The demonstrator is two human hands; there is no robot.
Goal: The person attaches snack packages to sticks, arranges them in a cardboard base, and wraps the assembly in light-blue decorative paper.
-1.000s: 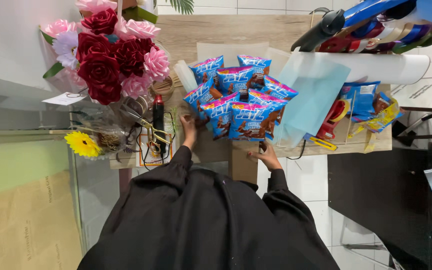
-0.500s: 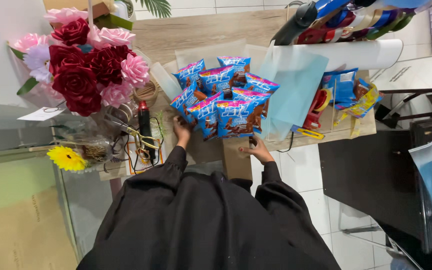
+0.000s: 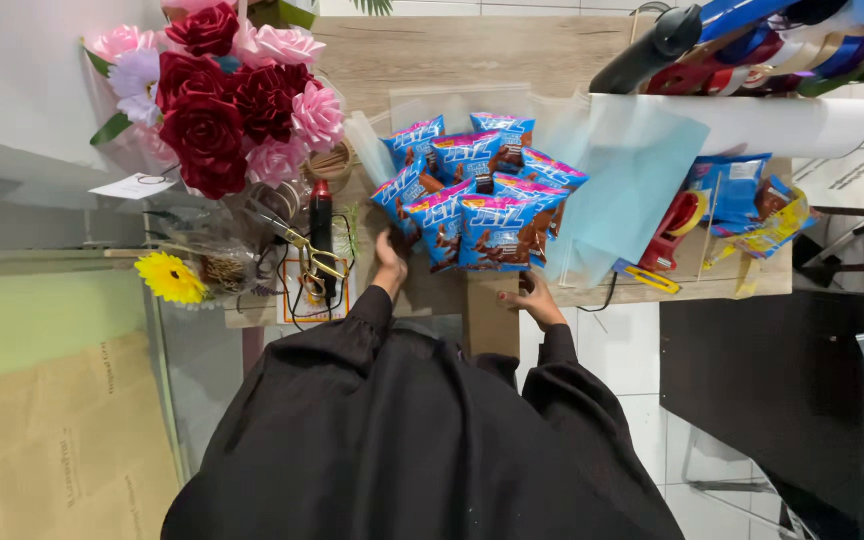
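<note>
A fan-shaped bunch of several blue snack packets (image 3: 477, 190) lies on the wooden table (image 3: 472, 55). My left hand (image 3: 389, 262) rests at the bunch's lower left edge, fingers curled against the packets. My right hand (image 3: 530, 297) lies flat on the table near its front edge, just below the bunch, fingers spread. Both arms are in black sleeves. Whether my left hand grips a packet or only touches it is unclear.
A bouquet of red and pink paper roses (image 3: 222, 90) stands at the left, with a yellow flower (image 3: 170, 277), scissors (image 3: 297, 240) and a glue gun (image 3: 321, 225) below it. Light-blue paper sheets (image 3: 622, 190), a red tape dispenser (image 3: 674, 225), more packets (image 3: 742, 200) and ribbon rolls (image 3: 802, 50) sit right.
The camera view has shifted slightly. My hands stay at the bottom of the packet bunch, with my right hand now lying a little lower on the table edge.
</note>
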